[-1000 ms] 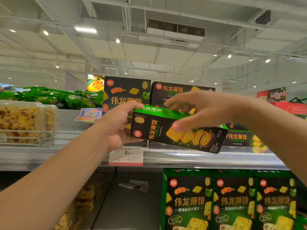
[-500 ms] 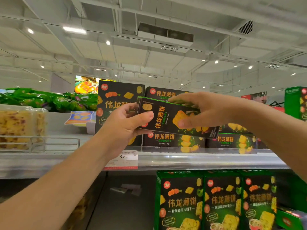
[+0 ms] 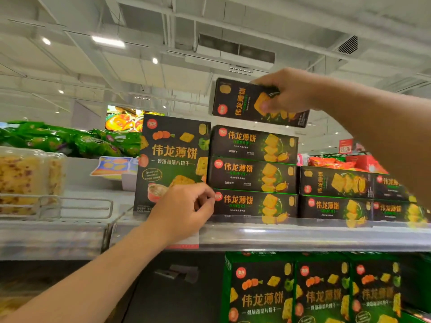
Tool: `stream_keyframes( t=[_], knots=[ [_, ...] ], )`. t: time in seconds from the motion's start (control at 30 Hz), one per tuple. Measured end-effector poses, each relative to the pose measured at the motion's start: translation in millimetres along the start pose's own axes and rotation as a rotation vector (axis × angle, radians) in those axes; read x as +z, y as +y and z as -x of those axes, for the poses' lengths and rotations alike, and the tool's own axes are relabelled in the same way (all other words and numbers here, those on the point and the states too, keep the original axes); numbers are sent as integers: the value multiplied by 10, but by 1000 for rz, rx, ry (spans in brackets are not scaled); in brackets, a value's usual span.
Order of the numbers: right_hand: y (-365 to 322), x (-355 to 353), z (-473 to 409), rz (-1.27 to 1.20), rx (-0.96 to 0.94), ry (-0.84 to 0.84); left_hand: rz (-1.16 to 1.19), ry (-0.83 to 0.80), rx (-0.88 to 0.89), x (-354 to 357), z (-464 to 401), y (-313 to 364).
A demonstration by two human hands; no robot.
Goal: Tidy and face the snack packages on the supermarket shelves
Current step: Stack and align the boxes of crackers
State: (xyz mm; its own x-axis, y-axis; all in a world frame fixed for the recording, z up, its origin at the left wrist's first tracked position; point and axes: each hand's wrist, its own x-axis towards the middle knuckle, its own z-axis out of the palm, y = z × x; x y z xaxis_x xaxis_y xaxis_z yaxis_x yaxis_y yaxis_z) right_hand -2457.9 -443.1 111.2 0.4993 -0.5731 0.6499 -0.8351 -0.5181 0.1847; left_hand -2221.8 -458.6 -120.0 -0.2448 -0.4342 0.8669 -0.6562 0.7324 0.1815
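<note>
Head view: on the left we see the tall box [image 3: 173, 164] upright on the shelf [image 3: 303, 236]. Our left hand [image 3: 184, 212], fingers loosely curled, holds nothing, beside the stack of three boxes [image 3: 253, 173]. Above that stack, our right hand [image 3: 289, 92] grips a flat box [image 3: 240, 99], held in the air.

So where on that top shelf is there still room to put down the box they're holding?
The top of the three-box stack is free, directly below the box the right hand grips. Bare shelf shows between the clear tubs and the tall upright box. The right side is crowded.
</note>
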Motion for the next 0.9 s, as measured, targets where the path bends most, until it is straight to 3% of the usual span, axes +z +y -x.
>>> stream_keyframes(
  t=[0.37,0.9],
  knots=[
    [207,325,-359,90,20,-64,-178,-84,-126,93,8,-104],
    [166,360,-312,112,24,-88,-189,-85,-112,86,48,-51]
  ],
)
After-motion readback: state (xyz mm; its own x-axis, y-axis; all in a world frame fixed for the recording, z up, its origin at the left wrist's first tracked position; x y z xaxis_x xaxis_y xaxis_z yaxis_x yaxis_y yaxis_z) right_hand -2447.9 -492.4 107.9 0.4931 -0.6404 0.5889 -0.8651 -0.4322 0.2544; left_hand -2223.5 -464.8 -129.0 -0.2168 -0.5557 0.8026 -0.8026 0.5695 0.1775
